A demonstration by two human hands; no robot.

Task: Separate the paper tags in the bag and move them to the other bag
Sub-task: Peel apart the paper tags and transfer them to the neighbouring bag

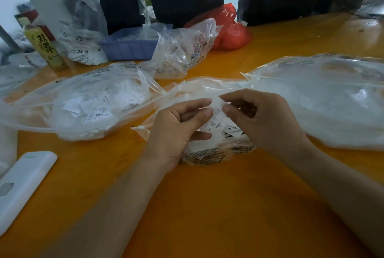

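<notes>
While pinching tags (pixel 216 121), both hands curled.

A big orange table (pixel 207 205) holds everything; near the middle lies a clear bag of paper tags (pixel 209 153); to its left lies a wide clear bag (pixel 83 99) with many white tags inside; to its right lies another big clear bag (pixel 324 101), puffy and white; a white flat case (pixel 22 183) lies near the left edge; farther back stands a yellow-green bottle (pixel 44 48); beside it sits a crumpled clear bag (pixel 82 35); next comes a blue tray (pixel 128 46); a lumpy clear bag (pixel 182 49) leans against the tray; a red bag (pixel 230 29) sits behind that one.
</notes>
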